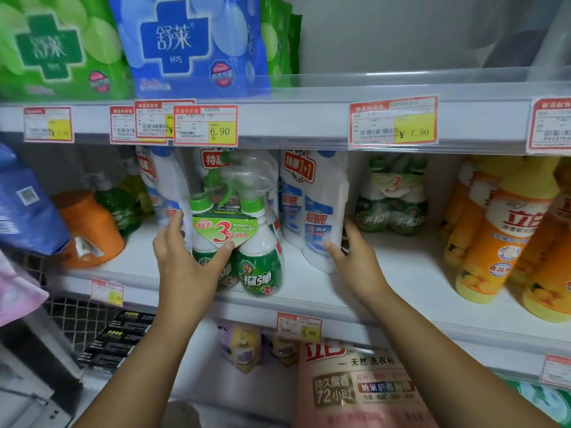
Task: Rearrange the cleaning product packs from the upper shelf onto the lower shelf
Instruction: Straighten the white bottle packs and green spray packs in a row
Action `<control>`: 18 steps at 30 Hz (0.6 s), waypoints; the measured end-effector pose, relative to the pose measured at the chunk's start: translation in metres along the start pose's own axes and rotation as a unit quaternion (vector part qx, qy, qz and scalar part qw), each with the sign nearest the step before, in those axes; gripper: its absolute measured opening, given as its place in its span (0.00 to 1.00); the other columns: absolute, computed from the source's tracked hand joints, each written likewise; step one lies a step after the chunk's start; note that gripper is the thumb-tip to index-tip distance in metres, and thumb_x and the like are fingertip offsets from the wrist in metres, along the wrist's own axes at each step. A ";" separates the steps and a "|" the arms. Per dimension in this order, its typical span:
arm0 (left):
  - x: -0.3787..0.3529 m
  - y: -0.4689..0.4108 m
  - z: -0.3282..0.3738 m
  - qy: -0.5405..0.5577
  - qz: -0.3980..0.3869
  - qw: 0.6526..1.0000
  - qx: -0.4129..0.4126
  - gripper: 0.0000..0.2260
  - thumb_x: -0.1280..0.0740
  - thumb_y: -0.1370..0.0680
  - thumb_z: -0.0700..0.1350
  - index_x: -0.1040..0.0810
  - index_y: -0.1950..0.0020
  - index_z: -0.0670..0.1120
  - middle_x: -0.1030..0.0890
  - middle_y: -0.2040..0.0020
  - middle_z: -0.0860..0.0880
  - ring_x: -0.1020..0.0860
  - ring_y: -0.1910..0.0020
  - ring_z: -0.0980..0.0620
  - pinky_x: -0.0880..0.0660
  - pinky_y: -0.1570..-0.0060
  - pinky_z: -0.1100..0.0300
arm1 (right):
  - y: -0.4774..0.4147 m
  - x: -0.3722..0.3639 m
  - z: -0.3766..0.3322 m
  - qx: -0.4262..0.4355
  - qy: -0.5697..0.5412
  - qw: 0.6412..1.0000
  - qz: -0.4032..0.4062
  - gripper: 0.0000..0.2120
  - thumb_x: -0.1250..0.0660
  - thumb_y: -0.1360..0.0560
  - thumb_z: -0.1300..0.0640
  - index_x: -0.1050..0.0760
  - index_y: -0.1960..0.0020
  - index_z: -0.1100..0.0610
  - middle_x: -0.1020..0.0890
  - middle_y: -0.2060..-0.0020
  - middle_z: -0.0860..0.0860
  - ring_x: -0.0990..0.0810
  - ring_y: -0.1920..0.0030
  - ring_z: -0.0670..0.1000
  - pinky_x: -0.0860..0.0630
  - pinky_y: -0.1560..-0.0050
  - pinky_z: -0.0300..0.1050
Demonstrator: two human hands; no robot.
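Note:
A twin pack of green-and-white spray cleaner bottles [247, 242] stands at the front of the middle shelf [309, 288]. My left hand [185, 261] grips its left side, thumb across the front label. Right of it stands a white-and-blue bottle pack marked 1+1 [315, 205]; my right hand [355, 257] is wrapped around its lower right side. More white-and-blue packs [167, 186] stand behind my left hand. A second green spray pack [392, 199] sits further back on the right. The shelf below holds a pink detergent bag [355, 387].
Orange and yellow bottles [500, 236] crowd the shelf's right end. An orange jug [89, 230] and a blue bag [24, 205] lie at the left. Green and blue packs [123, 44] fill the top shelf. Price tags [205, 125] line the shelf edges. A wire basket [77, 316] is lower left.

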State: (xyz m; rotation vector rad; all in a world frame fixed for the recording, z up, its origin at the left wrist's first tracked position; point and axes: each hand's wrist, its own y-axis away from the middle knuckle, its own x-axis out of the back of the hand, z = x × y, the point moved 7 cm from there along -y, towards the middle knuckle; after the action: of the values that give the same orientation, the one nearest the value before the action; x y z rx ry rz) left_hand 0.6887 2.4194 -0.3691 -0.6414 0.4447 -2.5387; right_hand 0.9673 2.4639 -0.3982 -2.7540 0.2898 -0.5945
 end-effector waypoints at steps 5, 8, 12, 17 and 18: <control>-0.010 -0.011 -0.013 0.054 -0.115 0.992 0.015 0.27 0.27 0.30 0.51 0.33 0.34 0.58 0.24 0.38 0.56 0.26 0.40 0.58 0.28 0.43 0.58 | 0.044 0.000 -0.045 0.094 0.061 0.989 0.095 0.22 0.36 0.22 0.52 0.34 0.30 0.51 0.27 0.39 0.48 0.28 0.40 0.45 0.28 0.37 0.47; -0.006 -0.013 -0.015 0.076 -0.109 0.991 0.030 0.25 0.26 0.30 0.46 0.30 0.35 0.56 0.22 0.41 0.57 0.25 0.41 0.59 0.29 0.44 0.60 | 0.063 -0.041 -0.051 0.081 0.086 0.989 -0.093 0.31 0.33 0.25 0.46 0.42 0.26 0.45 0.33 0.31 0.42 0.33 0.33 0.42 0.32 0.32 0.45; -0.016 -0.002 -0.003 0.073 -0.121 0.989 0.034 0.27 0.26 0.30 0.46 0.29 0.33 0.53 0.24 0.39 0.55 0.26 0.39 0.56 0.30 0.37 0.55 | 0.063 -0.047 -0.032 0.007 0.023 0.995 -0.098 0.41 0.27 0.31 0.47 0.47 0.25 0.41 0.35 0.29 0.41 0.32 0.32 0.42 0.31 0.32 0.45; -0.048 0.032 0.029 0.053 -0.173 0.983 -0.022 0.25 0.26 0.30 0.47 0.29 0.36 0.58 0.25 0.40 0.59 0.26 0.43 0.60 0.30 0.47 0.64 | 0.061 0.006 -0.019 -0.023 0.048 0.998 0.017 0.32 0.23 0.34 0.51 0.37 0.37 0.42 0.25 0.39 0.45 0.24 0.43 0.45 0.25 0.43 0.45; -0.055 0.038 0.034 0.051 -0.180 0.982 -0.028 0.24 0.26 0.30 0.47 0.29 0.36 0.58 0.25 0.40 0.59 0.26 0.43 0.61 0.31 0.49 0.66 | 0.062 0.018 -0.015 -0.030 0.060 0.997 0.027 0.32 0.23 0.35 0.51 0.37 0.38 0.43 0.24 0.40 0.45 0.23 0.45 0.45 0.24 0.45 0.45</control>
State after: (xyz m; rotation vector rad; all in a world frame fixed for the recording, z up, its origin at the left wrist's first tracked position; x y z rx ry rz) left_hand 0.7632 2.4103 -0.3759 -0.6658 0.4734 -2.9220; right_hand 0.9684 2.3974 -0.3996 -2.7622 0.4159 -0.7508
